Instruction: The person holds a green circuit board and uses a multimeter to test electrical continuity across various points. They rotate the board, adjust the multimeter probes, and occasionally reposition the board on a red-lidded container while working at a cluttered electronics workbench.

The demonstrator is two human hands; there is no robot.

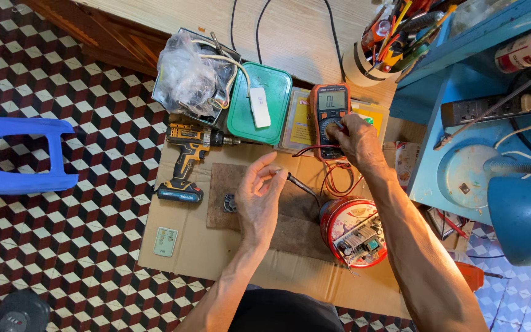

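Currently, orange handheld multimeter with grey display (330,120) stands ahead of both hands, long axis running away from the person, propped on a yellow flat box (300,126). Right hand (354,138) nearer: fingers curled on its dial. Left hand (258,197) half open, pinching a thin black probe (299,184) over the brown cardboard sheet (182,243).

Orange multimeter (330,120), green lid (258,104)

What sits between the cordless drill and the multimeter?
In the head view, a green lidded container with a small white device on top lies between the drill and the multimeter.
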